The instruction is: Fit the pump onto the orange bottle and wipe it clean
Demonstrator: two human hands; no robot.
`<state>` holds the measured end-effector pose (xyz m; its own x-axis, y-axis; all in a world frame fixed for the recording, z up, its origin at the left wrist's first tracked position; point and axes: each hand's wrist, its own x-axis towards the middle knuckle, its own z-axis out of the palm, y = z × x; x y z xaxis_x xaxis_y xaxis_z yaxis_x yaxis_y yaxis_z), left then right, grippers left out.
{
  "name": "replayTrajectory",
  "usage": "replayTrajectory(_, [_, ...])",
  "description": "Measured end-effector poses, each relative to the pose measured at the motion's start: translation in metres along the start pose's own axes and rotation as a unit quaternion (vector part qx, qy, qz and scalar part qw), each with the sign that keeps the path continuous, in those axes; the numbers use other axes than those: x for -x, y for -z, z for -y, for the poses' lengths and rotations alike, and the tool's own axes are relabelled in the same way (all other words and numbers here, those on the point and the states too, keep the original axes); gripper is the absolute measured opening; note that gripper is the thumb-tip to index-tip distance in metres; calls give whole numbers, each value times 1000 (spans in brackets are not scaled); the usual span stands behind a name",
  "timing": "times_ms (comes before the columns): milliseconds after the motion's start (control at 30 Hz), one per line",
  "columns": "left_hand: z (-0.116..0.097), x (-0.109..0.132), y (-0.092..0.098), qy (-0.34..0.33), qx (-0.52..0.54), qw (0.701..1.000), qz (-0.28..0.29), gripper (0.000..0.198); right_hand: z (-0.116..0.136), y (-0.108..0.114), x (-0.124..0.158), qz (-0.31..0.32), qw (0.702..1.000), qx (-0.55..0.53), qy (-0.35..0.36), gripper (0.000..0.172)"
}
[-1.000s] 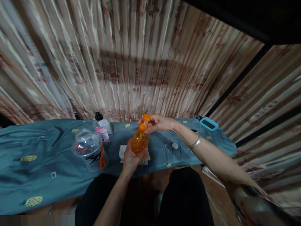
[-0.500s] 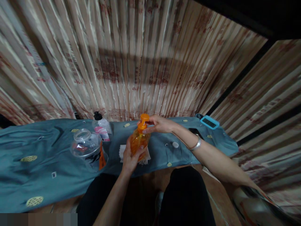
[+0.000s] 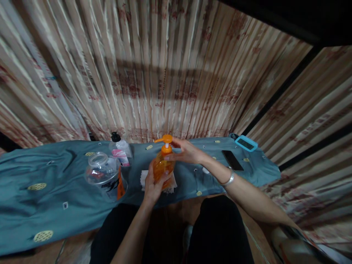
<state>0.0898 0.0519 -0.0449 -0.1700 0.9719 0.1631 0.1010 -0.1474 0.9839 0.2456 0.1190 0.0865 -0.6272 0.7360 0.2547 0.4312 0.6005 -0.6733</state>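
Observation:
My left hand (image 3: 153,184) is wrapped round the lower body of an orange pump bottle (image 3: 162,165), holding it upright over a white cloth (image 3: 143,177) on the teal-covered table (image 3: 44,176). My right hand (image 3: 186,151) pinches the bottle's orange collar just under the pump head (image 3: 164,139), whose nozzle points left. A silver bangle (image 3: 228,177) sits on my right wrist.
A clear wide-mouth jar (image 3: 105,176) with an orange label lies left of the bottle, with a small black-capped bottle (image 3: 119,149) behind it. A black phone (image 3: 232,160), a blue-framed device (image 3: 245,143) and a small white cap (image 3: 204,170) lie to the right. Striped curtains hang behind.
The pump head has turned so its nozzle now points left. My right hand slid from the top of the pump down to the collar. The bottle stays in my left hand.

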Motion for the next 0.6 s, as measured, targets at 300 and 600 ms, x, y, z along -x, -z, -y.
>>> replayTrajectory(300, [4, -1, 0, -13, -4, 1000, 2, 62, -1, -7, 4, -70, 997, 16, -35, 36])
replayTrajectory(600, [6, -1, -1, -25, 2, 1000, 4, 63, -7, -14, 4, -80, 996, -14, -24, 32])
